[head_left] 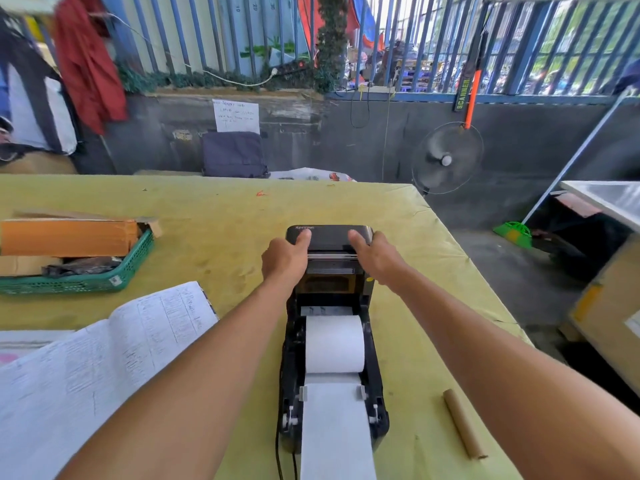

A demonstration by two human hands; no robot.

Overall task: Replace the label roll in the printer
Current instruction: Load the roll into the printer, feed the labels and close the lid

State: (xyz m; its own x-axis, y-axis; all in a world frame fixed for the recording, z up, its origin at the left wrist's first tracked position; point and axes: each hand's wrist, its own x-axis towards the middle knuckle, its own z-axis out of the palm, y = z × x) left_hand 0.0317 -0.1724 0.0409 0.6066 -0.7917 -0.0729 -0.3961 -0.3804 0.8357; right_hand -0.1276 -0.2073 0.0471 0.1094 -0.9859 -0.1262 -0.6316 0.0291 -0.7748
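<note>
Since the label roll (334,344) sits loaded and the empty core (464,424) lies aside, we judge only closing remains, left hand (284,259) and right hand (375,256) gripping the lid (329,239).

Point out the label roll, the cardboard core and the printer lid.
label roll (334,344), head view, middle of its curved face
cardboard core (464,424), head view, midway along the tube
printer lid (329,237), head view, middle of its dark top

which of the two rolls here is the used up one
The brown cardboard tube lying on the yellow table right of the printer: a bare core, no paper. The white roll sits full inside the open printer.
</note>
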